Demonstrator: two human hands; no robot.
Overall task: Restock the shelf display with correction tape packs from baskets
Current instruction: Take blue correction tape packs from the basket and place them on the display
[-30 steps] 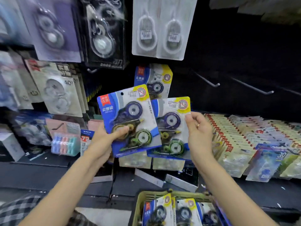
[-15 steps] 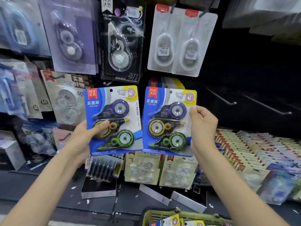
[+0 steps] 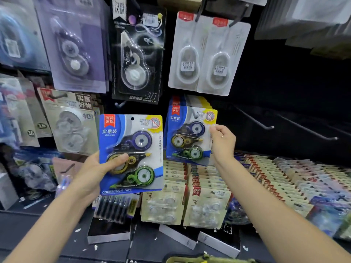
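**Two correction tape packs held up at a pegboard display**

A person's left hand (image 3: 95,170) is gripping a blue correction tape pack (image 3: 131,153) by its lower left edge, the thumb lying across the front over the yellow dispenser and the fingers hidden behind the card. The pack is facing the viewer, upright, showing three dispensers stacked purple, yellow and green.

The right hand (image 3: 222,142) is pinching the right edge of a second blue pack (image 3: 190,135), just to the right of the first and a little higher. This second pack is sitting against the front of a hanging stack of matching packs (image 3: 197,103), with the peg showing at its top; whether it is fully on the peg cannot be told.

Above the first pack a black-carded tape dispenser (image 3: 137,54) is hanging, and to the right of that, two white dispensers in clear packaging (image 3: 208,54). Left of the first pack, a pale card of clear refills (image 3: 69,122) is hanging. Below both packs, beige cards marked "3" (image 3: 185,205) are standing in rows. Far right of the second pack, bare metal hooks (image 3: 256,120) are jutting from the dark board. At the bottom edge, below everything, the rim of a yellow-green basket (image 3: 207,260) is just showing.
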